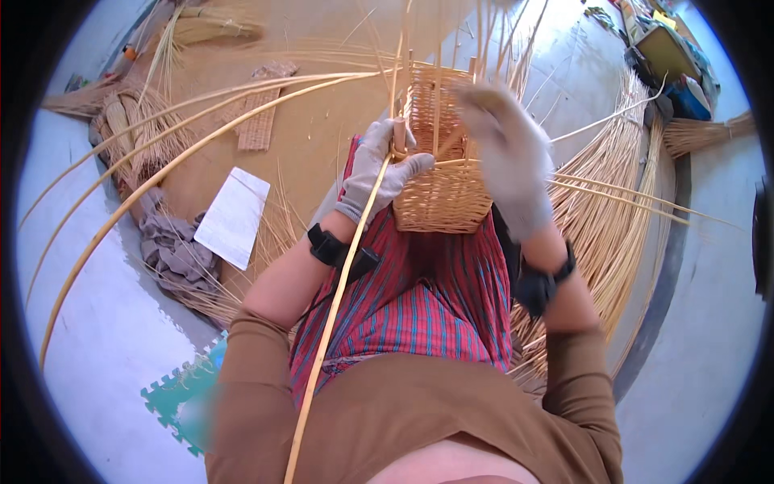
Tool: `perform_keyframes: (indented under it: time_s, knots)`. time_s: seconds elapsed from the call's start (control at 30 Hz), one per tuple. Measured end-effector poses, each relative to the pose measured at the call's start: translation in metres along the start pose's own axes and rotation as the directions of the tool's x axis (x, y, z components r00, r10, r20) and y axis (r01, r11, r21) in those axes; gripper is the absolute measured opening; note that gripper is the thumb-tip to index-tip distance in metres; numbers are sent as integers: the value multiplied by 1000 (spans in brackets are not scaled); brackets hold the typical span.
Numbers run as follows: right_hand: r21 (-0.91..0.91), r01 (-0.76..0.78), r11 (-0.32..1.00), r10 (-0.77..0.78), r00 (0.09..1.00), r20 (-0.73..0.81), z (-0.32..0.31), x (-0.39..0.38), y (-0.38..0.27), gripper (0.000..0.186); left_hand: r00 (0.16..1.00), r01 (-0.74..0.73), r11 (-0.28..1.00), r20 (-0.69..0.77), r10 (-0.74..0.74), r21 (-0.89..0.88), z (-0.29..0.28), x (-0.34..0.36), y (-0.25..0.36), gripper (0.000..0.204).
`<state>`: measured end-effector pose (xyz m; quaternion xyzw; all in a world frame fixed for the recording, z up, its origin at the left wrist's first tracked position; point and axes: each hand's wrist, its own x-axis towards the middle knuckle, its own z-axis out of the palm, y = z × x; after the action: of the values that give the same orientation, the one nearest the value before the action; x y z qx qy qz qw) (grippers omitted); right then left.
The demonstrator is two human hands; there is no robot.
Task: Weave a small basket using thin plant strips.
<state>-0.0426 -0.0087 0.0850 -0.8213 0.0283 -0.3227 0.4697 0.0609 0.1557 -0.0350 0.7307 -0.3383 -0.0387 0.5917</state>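
Observation:
A half-woven wicker basket point(443, 198) sits between my knees, with upright stakes rising from its far sides. My left hand point(375, 173), in a pale work glove, is closed around the basket's left corner, its thumb against the rim. A long, peeled willow rod point(343, 286) passes by that hand and runs back over my left side. More long rods point(185, 164) curve away from the basket toward the left. Over the basket's right side is my gloved right hand point(516, 161), smeared by motion; its fingers cannot be made out.
Loose bundles of rods point(605, 202) spread along my right, and another bundle point(133, 133) lies at the far left. Nearer on the left are a white board point(234, 216), a crumpled grey cloth point(173, 250) and a green foam mat point(173, 403). Red checked cloth point(419, 323) covers my lap.

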Motion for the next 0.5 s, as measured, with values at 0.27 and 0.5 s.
perform_keyframes:
  time_s: [0.27,0.5]
  knots:
    - [-394,3,919,74,980,182,21,73,39,54,984,173,984,-36,-174,-45,3,-1,-6,36]
    - [7,-232,973,230,968,101,-12,-106,47,44,990,137,990,24,-136,-32,-7,-7,-1,59]
